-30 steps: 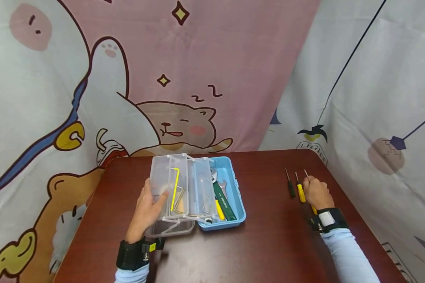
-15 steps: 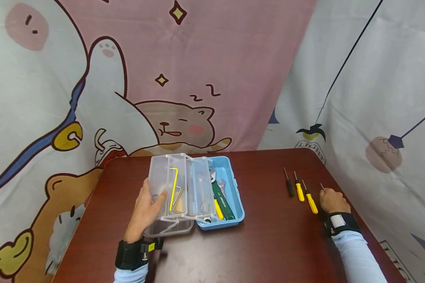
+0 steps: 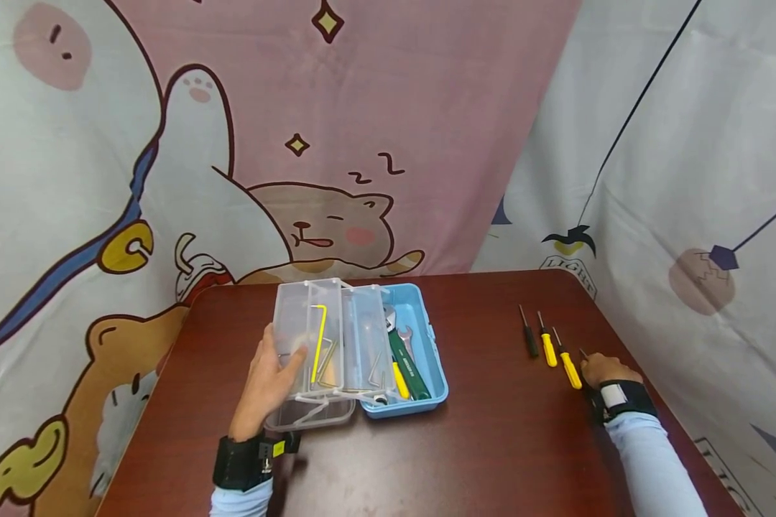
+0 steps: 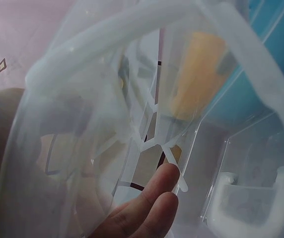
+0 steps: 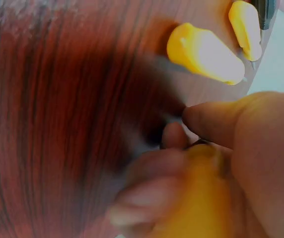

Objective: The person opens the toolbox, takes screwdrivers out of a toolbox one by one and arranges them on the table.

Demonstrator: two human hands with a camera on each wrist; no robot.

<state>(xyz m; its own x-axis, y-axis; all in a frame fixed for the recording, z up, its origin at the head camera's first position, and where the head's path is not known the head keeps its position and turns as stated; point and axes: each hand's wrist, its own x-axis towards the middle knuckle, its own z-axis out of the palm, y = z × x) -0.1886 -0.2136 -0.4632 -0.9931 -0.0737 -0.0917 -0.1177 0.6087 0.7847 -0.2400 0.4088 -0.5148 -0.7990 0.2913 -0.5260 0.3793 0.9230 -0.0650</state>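
On the table's left half stands a light-blue toolbox with clear plastic fold-out trays swung over to the left. My left hand grips the leftmost tray, its thumb over the tray and its fingers at the outer side. A yellow hex key and several silver ones lie in the trays. My right hand holds a yellow-handled screwdriver low over the table; only a bit of its shaft shows in the head view. Left of that hand lie two yellow-handled screwdrivers and a dark-handled screwdriver.
Inside the blue toolbox are a green-handled adjustable wrench, a yellow-handled tool and an open-end wrench. The dark red-brown table meets printed cloth at its back and right.
My right hand has moved right from the third screwdriver, leaving it lying in the row, then slightly back left and nearer with the held screwdriver. My left hand stays on the tray.
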